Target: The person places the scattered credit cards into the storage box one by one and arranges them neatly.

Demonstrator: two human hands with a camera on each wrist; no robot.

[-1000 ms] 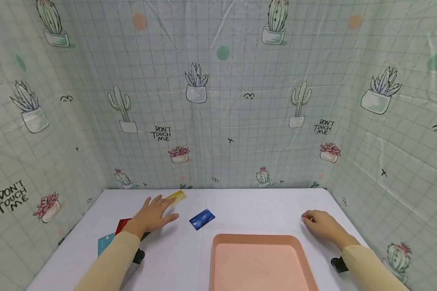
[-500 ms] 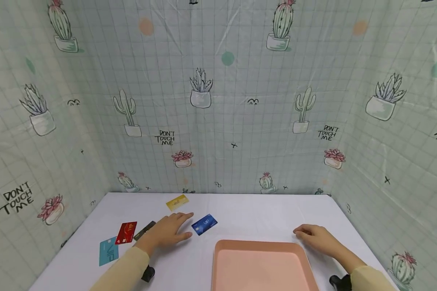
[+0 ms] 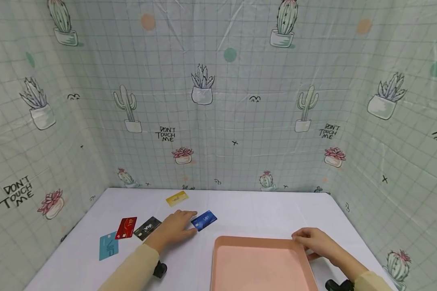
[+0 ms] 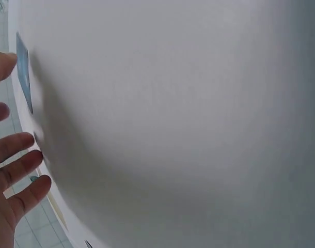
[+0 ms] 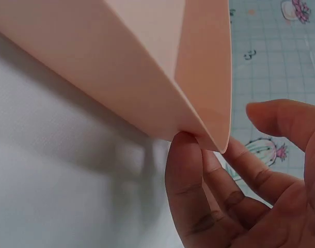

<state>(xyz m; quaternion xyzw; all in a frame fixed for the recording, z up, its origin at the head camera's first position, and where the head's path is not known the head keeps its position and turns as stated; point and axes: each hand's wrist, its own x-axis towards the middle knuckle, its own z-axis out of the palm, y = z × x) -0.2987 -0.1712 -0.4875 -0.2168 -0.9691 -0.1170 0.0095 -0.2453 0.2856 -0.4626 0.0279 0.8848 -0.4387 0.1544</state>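
Observation:
My left hand is stretched over the table just left of a blue VIP card. Its fingertips are right at the card's left edge. The left wrist view shows those fingers spread, with the blue card beside the upper one. On the right, my right hand is at the far right corner of a peach tray. The right wrist view has one digit against the tray wall by the corner. Other fingers pass behind that corner, and one upper digit stands apart.
On the left lie a teal card, a red card that overlaps its corner, and a black VIP card. Farther back is a yellow card. A patterned cloth backdrop encloses the white table.
My left hand has moved right and nearer, from by the yellow card to the blue one, uncovering the red and black cards. My right hand has come left onto the tray's corner.

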